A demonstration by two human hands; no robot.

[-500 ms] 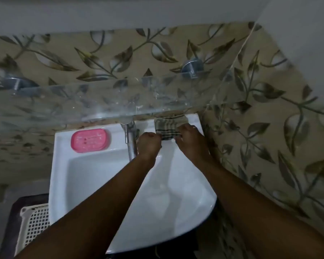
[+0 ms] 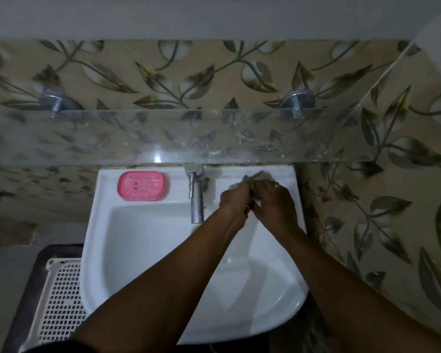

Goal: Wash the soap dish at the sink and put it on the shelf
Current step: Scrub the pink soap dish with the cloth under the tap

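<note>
Soap dish (image 2: 143,186), pink, lies on the sink (image 2: 148,250) ledge at centre-left of the frame, long axis across, left of the tap (image 2: 196,197). Both hands bunch a cloth (image 2: 250,178) at the right ledge; left hand (image 2: 233,202) is nearer, right hand (image 2: 274,202) beside it. Glass shelf (image 2: 163,136) overhangs; open basin below.

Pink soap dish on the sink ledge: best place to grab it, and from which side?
Take the soap dish by its two long edges, coming from above. It lies flat on the sink ledge, left of the tap, open side up, nothing on either side. Both hands are bunched at the cloth, so the left hand, which is nearer, would have to let go.
</note>
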